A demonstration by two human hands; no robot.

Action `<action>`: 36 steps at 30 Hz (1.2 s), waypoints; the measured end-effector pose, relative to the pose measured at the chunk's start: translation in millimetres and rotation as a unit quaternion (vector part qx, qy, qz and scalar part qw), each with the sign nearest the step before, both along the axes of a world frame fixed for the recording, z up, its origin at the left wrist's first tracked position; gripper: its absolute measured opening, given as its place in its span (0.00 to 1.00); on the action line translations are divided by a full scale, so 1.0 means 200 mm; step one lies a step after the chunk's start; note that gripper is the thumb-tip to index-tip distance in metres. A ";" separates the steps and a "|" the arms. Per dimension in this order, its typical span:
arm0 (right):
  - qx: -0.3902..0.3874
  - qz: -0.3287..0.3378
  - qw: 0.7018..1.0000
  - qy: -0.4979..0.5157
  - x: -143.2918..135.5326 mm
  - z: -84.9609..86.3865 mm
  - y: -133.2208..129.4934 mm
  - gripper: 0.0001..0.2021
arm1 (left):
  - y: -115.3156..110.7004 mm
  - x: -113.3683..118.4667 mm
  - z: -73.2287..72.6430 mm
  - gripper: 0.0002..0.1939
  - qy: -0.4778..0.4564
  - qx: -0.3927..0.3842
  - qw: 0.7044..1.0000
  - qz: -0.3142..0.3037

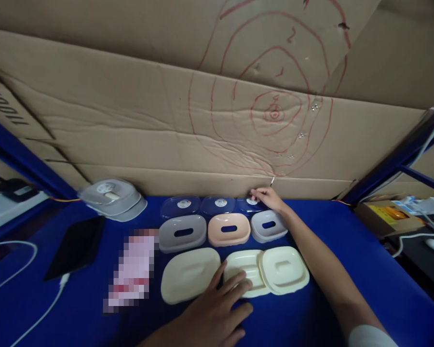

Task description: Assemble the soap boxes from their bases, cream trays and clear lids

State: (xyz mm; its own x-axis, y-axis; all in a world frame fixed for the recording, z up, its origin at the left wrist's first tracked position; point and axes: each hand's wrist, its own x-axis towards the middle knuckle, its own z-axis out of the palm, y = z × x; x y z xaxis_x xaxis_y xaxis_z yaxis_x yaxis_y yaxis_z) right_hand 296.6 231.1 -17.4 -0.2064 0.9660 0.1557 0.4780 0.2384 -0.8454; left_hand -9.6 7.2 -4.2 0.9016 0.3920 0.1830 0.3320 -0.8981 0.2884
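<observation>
**Soap-dish parts laid in rows on the blue table**

At the far left a stack of grey oval dishes (112,197) sits blurred near the cardboard wall (130,120), with a dark phone (75,246) on a white cable (47,308) nearer to me. Then come three rows of smooth, rounded-oval plastic pieces on the blue table (347,250). The far row is three clear lids, each with a round white sticker. The middle row holds slotted inserts: a grey insert (183,233), a peach insert (229,229) and a smaller grey insert (268,225). The near row is matte cream trays: one cream tray (190,274) lies alone on the left, a middle cream tray (248,274) has the right cream tray (284,269) overlapping its right edge.

My left hand (217,313) lies flat, fingers spread, with fingertips resting on the middle cream tray. My right hand (265,196) reaches far, fingers drawn together and pinching the far edge of the rightmost clear lid (249,204), just against the cardboard.
</observation>
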 end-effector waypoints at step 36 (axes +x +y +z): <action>0.061 0.060 0.993 -0.080 -0.04 0.02 -0.03 0.16 | 0.05 -0.01 -0.10 0.21 -0.026 0.039 0.999 -0.022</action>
